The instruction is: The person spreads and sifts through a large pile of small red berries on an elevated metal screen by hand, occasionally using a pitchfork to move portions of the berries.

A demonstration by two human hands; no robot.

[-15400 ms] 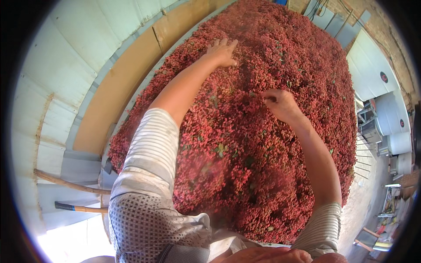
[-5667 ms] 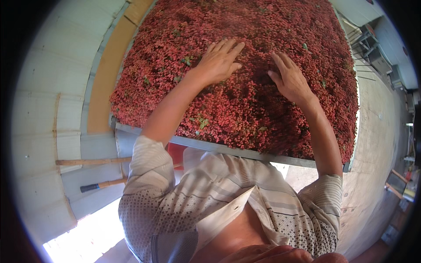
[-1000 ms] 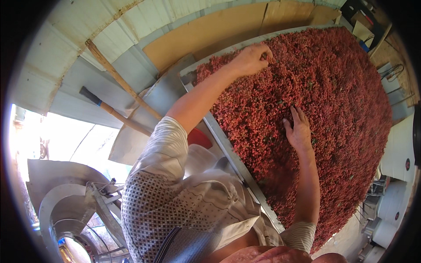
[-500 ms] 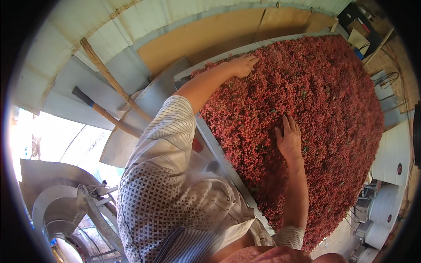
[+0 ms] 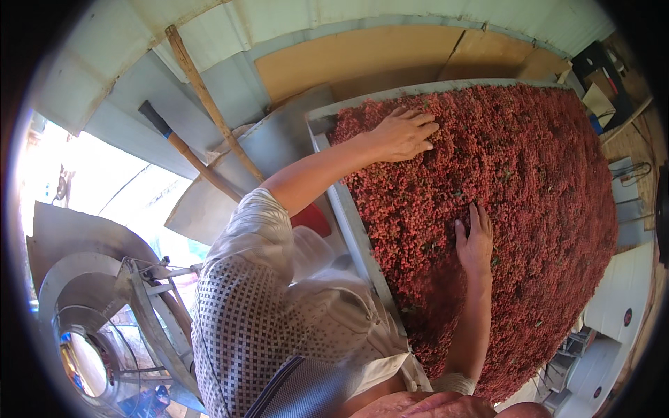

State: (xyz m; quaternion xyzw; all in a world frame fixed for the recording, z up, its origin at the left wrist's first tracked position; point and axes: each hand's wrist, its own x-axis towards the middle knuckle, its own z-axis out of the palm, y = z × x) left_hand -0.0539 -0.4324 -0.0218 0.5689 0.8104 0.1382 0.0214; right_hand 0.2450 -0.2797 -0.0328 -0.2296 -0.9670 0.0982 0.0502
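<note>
Red berries point(image 5: 543, 209) beneath and beyond both hands point(image 5: 404, 138), left and right alike unclenched.

One head-worn fisheye looks steeply down — close over the shirt point(image 5: 244, 306), farther off across the red berries point(image 5: 536, 216).

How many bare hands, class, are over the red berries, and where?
2: the left hand by the upper-left corner of the berries; the right hand lower, farther right. No others show.
</note>
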